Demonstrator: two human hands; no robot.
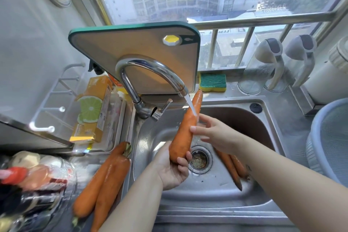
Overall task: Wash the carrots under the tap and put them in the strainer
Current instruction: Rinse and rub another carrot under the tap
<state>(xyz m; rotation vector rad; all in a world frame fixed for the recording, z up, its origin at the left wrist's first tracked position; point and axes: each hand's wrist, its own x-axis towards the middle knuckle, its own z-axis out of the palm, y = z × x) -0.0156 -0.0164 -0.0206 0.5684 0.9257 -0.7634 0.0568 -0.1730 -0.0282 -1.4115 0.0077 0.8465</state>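
My left hand [172, 167] grips the thick end of a long orange carrot [185, 128], which points up and away under the running tap [150, 73]. Water falls on its upper half. My right hand [211, 133] pinches the carrot's middle between thumb and fingers. Two more carrots [105, 179] lie on the counter left of the steel sink [222, 199]. Another two carrots [233, 165] lie in the basin, partly hidden by my right forearm. The pale blue strainer [327, 141] stands at the right edge.
A green-edged cutting board [135, 52] leans behind the tap. A yellow-green sponge [212, 82] and two clear jugs [263, 69] sit on the sill. A yellow box [92, 109] lies in a tray left of the sink, and bagged food [32, 179] lies at the lower left.
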